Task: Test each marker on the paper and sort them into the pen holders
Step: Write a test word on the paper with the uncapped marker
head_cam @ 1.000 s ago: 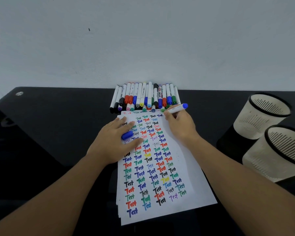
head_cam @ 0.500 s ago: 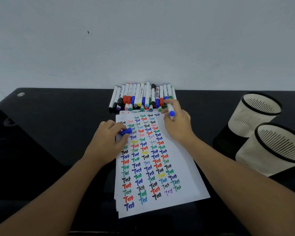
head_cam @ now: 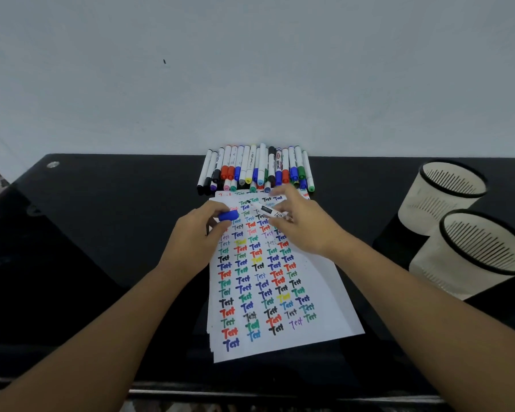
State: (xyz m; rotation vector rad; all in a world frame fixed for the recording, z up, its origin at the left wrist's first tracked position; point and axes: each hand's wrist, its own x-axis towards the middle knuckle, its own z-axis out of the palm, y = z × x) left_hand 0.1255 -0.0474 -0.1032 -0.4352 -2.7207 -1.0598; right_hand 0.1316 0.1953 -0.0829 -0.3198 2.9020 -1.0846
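- Whereas half a second ago the right hand (head_cam: 305, 226) held the marker (head_cam: 265, 210) tail-up at the paper's far edge, it now pinches the barrel with the tip turned toward the left hand (head_cam: 197, 233).
- That left hand, earlier pressing the paper (head_cam: 318, 295), now pinches the blue cap (head_cam: 228, 216) just beside the tip, so recapping looks imminent and sorting follows.
- Untested markers (head_cam: 256, 171) lie in a row at the wall; two pen holders (head_cam: 440, 197) stand right on the glossy black table (head_cam: 116, 209).
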